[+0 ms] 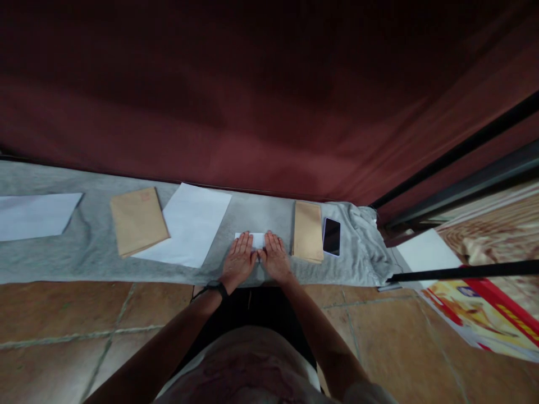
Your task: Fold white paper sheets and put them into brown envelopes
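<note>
Both my hands lie flat, side by side, on a small white piece of paper (258,240) that looks folded. My left hand (241,259), with a dark band at its wrist, covers the paper's left end with fingers pointing away from me. Over the right end rests my right hand (274,257), its fingers also stretched out. The thumbs almost meet below the paper, and most of it is hidden. To the left lie white sheets (197,219), partly under a stack of brown envelopes (138,220). On the right is a second brown envelope stack (307,231).
A phone (332,237) lies beside the right envelopes. A grey cloth (261,210) covers the narrow surface, which ends at a dark red curtain-like backdrop (252,112). More white paper (37,216) lies far left. A colourful box (484,317) and a black bar (463,272) are at right.
</note>
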`<state>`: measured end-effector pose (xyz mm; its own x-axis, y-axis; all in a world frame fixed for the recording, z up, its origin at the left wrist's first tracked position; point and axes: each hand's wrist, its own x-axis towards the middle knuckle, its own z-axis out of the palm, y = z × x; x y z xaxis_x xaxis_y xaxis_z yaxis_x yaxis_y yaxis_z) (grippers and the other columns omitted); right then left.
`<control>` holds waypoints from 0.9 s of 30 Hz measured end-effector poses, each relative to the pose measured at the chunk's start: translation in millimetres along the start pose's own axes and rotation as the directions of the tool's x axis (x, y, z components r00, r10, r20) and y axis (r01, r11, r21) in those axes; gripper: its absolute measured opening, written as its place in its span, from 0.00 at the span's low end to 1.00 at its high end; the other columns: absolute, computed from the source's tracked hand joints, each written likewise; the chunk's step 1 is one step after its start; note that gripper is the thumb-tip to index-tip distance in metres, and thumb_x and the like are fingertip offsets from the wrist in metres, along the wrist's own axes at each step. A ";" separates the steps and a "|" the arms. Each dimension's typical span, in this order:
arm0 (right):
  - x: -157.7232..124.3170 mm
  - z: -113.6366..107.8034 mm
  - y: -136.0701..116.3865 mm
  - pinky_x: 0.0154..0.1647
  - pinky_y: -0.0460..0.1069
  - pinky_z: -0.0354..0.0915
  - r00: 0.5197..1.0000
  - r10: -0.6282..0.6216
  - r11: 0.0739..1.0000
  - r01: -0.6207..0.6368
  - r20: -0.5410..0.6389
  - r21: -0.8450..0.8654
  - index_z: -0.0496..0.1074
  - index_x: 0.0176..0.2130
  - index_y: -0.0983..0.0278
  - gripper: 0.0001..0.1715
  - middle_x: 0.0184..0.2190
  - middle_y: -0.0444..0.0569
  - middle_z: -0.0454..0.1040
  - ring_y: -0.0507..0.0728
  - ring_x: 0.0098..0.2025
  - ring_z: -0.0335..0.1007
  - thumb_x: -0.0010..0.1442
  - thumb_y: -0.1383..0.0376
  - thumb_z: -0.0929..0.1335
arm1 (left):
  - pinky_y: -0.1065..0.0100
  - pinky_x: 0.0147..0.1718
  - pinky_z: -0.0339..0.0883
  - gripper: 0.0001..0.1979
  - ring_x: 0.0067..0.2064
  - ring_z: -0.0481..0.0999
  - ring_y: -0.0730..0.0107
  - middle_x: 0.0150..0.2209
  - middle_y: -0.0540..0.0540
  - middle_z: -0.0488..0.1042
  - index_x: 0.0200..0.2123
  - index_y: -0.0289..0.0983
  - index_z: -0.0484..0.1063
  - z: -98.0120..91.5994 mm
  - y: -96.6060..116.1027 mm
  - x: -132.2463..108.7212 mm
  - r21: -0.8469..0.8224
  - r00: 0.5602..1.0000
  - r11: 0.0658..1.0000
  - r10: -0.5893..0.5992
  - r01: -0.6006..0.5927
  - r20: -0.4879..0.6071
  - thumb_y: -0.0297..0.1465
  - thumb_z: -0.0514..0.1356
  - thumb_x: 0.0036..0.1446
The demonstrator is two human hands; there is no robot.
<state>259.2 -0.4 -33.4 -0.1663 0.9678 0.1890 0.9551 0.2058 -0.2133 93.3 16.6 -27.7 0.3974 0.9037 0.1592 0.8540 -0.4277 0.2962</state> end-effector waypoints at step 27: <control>-105.7 -79.5 116.0 0.55 0.63 0.66 0.938 0.289 0.954 -0.300 -0.191 -0.030 0.62 0.67 0.67 0.28 0.55 0.63 0.72 0.66 0.54 0.68 0.71 0.67 0.57 | 0.52 0.68 0.55 0.28 0.72 0.57 0.56 0.71 0.37 0.59 0.69 0.33 0.58 -0.8 28.8 11.0 -0.188 0.986 0.969 0.168 -0.162 0.018 0.34 0.48 0.68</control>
<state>407.0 -90.4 -1.9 0.1667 0.9398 0.2984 0.9679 -0.0983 -0.2312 122.1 14.2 -16.7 0.5410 0.8193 0.1901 0.6998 -0.5638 0.4386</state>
